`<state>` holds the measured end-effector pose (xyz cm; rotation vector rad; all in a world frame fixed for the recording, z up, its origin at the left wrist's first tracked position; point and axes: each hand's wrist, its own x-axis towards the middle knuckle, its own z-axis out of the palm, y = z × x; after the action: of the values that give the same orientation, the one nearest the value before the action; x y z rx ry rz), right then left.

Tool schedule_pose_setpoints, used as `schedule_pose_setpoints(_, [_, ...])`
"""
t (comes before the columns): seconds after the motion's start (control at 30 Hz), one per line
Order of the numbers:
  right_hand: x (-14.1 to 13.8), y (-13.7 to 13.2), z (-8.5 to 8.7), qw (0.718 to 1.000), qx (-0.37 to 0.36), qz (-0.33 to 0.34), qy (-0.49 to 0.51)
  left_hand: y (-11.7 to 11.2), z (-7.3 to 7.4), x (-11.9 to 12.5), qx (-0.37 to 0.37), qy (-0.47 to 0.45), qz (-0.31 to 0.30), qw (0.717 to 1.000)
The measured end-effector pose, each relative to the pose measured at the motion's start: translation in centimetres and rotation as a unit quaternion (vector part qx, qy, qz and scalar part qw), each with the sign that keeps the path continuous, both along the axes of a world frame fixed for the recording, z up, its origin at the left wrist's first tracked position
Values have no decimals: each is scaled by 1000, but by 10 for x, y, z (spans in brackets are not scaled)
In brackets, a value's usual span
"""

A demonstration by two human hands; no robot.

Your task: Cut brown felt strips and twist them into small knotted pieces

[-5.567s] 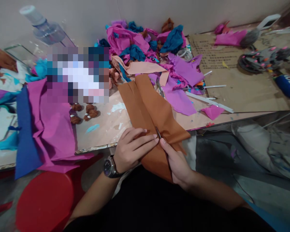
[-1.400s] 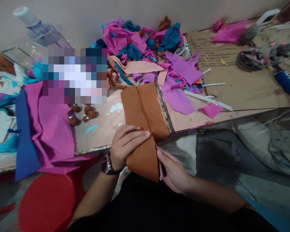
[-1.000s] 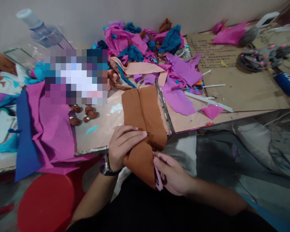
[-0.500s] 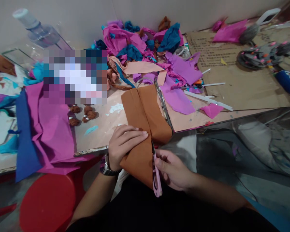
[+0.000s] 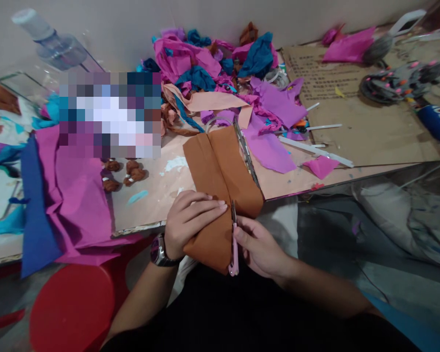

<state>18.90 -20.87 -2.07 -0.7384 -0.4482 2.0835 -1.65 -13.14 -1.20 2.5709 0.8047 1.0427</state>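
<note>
Left hand [image 5: 190, 220] holds the folded brown paper [image 5: 220, 166] at the tabletop [image 5: 157, 186] edge, fingers laid over it. Right hand [image 5: 258, 247] grips the pink-handled scissors [image 5: 234, 244], blades pointing away from the body beside the left fingertips. The paper's long axis runs from the lap out toward the crepe scraps [image 5: 205, 63]. Print on the cardboard [image 5: 352, 127] is too blurred to read.
</note>
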Motion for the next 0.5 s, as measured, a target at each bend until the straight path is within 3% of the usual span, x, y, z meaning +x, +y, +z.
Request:
schedule_pose_setpoints(0.3, [2, -2, -6, 998, -24, -5, -53, 0, 1, 1, 13, 28, -14, 999])
schedule_pose_setpoints(0.5, [1, -5, -5, 992, -86, -1, -88, -2, -1, 1, 25, 38, -17, 999])
